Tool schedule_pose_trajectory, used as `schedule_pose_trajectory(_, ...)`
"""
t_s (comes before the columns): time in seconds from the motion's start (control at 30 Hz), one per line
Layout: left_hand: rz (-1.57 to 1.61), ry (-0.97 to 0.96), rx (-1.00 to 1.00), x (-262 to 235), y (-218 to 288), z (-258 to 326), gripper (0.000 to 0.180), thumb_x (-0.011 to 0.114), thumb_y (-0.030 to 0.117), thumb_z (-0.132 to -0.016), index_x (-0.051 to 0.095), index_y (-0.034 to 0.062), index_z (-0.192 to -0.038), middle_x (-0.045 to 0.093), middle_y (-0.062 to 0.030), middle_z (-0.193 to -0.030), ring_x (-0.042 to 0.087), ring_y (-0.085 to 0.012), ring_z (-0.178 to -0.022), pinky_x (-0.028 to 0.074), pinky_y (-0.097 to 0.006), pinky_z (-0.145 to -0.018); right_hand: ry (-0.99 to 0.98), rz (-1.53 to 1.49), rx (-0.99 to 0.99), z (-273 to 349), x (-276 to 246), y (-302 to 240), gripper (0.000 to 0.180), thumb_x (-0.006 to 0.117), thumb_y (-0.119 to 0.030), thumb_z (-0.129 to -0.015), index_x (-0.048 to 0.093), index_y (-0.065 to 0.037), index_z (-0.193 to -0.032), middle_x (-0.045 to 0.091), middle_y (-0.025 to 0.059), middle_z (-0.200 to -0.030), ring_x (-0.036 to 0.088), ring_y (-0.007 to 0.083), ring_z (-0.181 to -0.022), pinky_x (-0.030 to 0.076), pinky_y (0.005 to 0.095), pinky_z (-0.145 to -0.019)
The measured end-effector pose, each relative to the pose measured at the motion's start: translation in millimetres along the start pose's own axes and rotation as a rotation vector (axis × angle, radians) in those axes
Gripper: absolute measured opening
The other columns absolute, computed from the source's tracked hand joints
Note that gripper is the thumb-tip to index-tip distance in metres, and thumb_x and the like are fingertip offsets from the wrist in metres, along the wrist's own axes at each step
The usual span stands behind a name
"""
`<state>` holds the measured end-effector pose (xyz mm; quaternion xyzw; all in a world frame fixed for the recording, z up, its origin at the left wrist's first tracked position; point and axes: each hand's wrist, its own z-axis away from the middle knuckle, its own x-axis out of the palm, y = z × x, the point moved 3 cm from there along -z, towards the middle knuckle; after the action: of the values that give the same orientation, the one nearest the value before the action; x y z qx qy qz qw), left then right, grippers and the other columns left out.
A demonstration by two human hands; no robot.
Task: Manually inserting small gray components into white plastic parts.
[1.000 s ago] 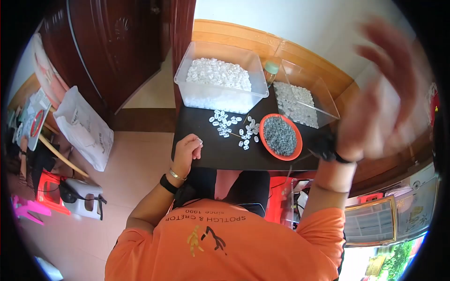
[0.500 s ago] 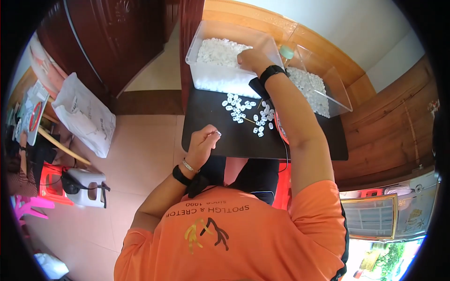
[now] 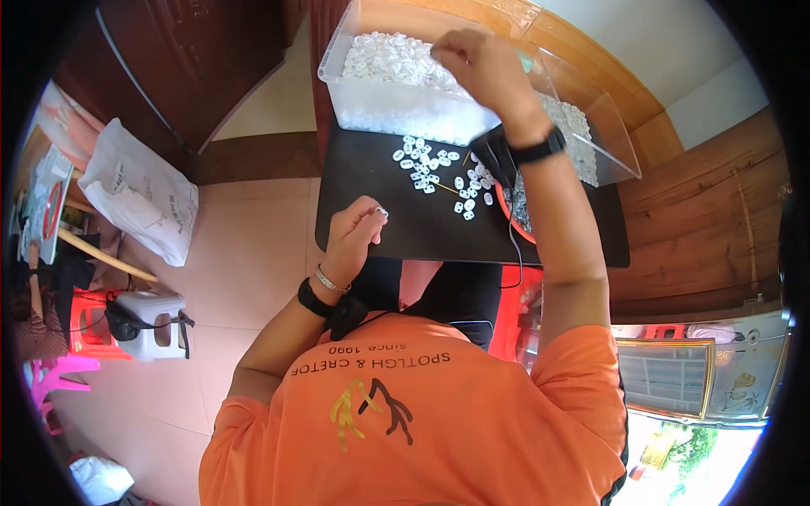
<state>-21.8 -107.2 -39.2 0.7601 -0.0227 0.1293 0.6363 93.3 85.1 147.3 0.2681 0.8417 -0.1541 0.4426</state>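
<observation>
My left hand (image 3: 354, 232) is closed over the near left part of the black table, pinching a small white piece (image 3: 383, 213) that peeks out at the fingertips. Over the right side of a translucent plastic bin (image 3: 396, 105) hovers my right hand (image 3: 489, 72), its fingers bent together. What they hold, if anything, I cannot make out. Inside the bin lies a heap of small white pieces (image 3: 392, 59). Several white oval and square pieces with dark marks (image 3: 422, 164) are scattered on the table between the bin and my left hand.
Right of the bin stands a clear box (image 3: 582, 139) with more small pieces. My right forearm partly covers an orange-rimmed round container (image 3: 516, 211) of grey bits. A thin dark cable (image 3: 516, 249) hangs over the table's front edge. A white bag (image 3: 139, 194) stands on the floor at left.
My right hand has lifted up out of the bin's heap and shifted right. The left hand stays closed on its small piece. The whole view has shifted a little.
</observation>
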Motion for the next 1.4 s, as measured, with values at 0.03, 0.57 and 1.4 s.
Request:
schedule_pose_trajectory(0.03,-0.019,-0.001,-0.011,-2,1,1,0.015,0.05,0.011,-0.088,0.055,0.0012,-0.078,0.048,0.0014,-0.061,0.043,-0.0047,-0.055,0.033,-0.021,-0.052,-0.066,-0.196,0.071,15,-5,-14,0.017,0.063,-0.022,-0.084,0.069,-0.007,-0.09,0.067,0.0105,-0.077,0.064,0.0207,-0.073,0.049,0.0306,-0.067)
schedule_pose_trajectory(0.57,-0.115,-0.009,-0.018,2,-3,-1,0.015,0.048,0.012,-0.086,0.054,0.0011,-0.077,0.047,-0.0008,-0.06,0.043,-0.0082,-0.055,0.033,-0.023,-0.052,-0.094,-0.187,0.294,135,46,2,0.014,0.066,-0.017,-0.078,0.07,-0.007,-0.087,0.066,0.0117,-0.08,0.063,0.0267,-0.071,0.049,0.035,-0.064)
schedule_pose_trajectory(1.4,-0.157,0.018,0.0,6,-2,0,0.014,0.046,0.009,-0.086,0.051,0.0027,-0.075,0.044,-0.0001,-0.061,0.041,-0.0084,-0.056,0.036,-0.023,-0.055,-0.085,0.143,0.516,252,-6,94,0.01,0.066,-0.018,-0.076,0.067,-0.01,-0.083,0.064,0.008,-0.083,0.063,0.0286,-0.081,0.05,0.0392,-0.07)
